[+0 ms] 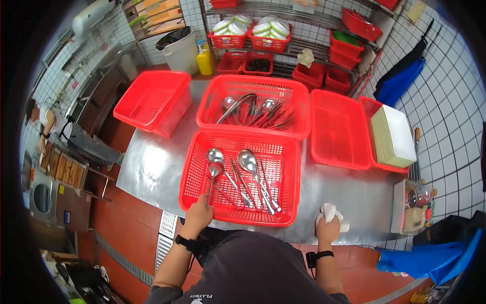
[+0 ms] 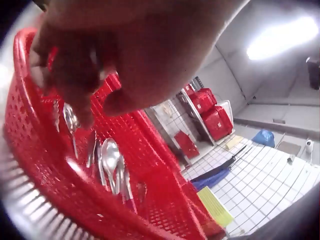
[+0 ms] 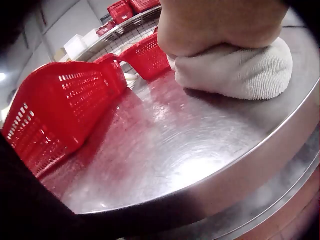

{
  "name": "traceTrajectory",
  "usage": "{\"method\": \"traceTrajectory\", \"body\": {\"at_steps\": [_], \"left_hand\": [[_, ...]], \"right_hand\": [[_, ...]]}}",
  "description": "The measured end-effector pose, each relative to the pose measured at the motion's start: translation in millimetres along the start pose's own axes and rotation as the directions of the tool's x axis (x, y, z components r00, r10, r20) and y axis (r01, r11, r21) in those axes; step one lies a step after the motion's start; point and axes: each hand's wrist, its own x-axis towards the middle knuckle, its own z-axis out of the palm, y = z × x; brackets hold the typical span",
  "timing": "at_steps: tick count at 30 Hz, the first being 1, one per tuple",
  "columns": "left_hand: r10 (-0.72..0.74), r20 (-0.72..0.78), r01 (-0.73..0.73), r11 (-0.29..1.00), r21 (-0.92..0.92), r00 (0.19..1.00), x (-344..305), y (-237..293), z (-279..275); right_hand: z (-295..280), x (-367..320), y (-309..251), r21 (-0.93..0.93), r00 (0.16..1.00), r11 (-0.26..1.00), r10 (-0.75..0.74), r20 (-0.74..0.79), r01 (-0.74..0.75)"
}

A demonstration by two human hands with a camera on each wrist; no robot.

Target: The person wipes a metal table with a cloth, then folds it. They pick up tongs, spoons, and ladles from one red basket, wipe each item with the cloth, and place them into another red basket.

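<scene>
At the near left corner of the front red basket (image 1: 291,177), my left hand (image 1: 199,215) pinches the handle of a ladle (image 1: 215,169), whose bowl lies over the basket. In the left wrist view the left hand (image 2: 115,55) has its fingers curled, and a bit of metal shows between them. Inside the basket lie a large spoon (image 1: 247,160) and several other long-handled metal utensils. My right hand (image 1: 328,230) grips a white cloth (image 1: 330,212) on the steel table, right of the basket; the cloth (image 3: 240,72) bulges out under the hand in the right wrist view.
Behind stands another red basket (image 1: 205,109) with tongs and ladles. Stacked red baskets (image 1: 174,109) are at the left, a red tray (image 1: 340,134) and stacked pale trays (image 1: 392,134) at the right. A person (image 1: 71,129) works far left beside the steel table (image 1: 152,167).
</scene>
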Motion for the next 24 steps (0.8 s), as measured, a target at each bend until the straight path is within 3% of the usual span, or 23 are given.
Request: {"method": "traceTrajectory", "body": {"at_steps": [8, 14, 17, 19, 20, 22, 24], "left_hand": [[0.008, -0.006, -0.009, 0.993, -0.118, 1.000, 6.6, 8.9, -0.6], [0.061, -0.120, -0.053, 0.996, 0.069, 0.991, 6.2, 26.3, 1.3], [0.179, -0.197, -0.142, 0.971, 0.191, 0.964, 9.8, 18.4, 14.6], [0.104, -0.130, -0.103, 0.995, 0.013, 0.986, 14.3, 12.3, 21.6], [0.103, -0.128, -0.102, 0.995, 0.012, 0.986, 16.9, 11.1, 24.1], [-0.025, -0.099, 0.035, 0.995, 0.098, 0.995, 20.6, 15.9, 22.5], [-0.034, -0.110, 0.049, 0.990, 0.134, 0.993, 23.8, 12.7, 30.1]], "right_hand": [[1.8, -0.2, 2.1, -0.034, 1.000, 0.999, 0.008, -0.015, -0.009], [4.2, -2.7, 7.1, -0.039, 0.997, 0.999, -0.041, -0.063, 0.038], [3.3, -2.5, 8.2, -0.036, 0.998, 0.998, -0.043, -0.054, 0.042], [9.1, -1.5, 12.9, -0.030, 0.998, 0.999, -0.036, -0.052, 0.035], [11.7, -1.4, 16.0, -0.023, 0.998, 0.999, -0.030, -0.048, 0.029], [10.2, -1.9, 15.0, -0.039, 0.999, 0.999, -0.015, -0.032, 0.014], [8.7, -2.2, 13.0, -0.052, 1.000, 0.999, -0.004, -0.017, 0.003]]}}
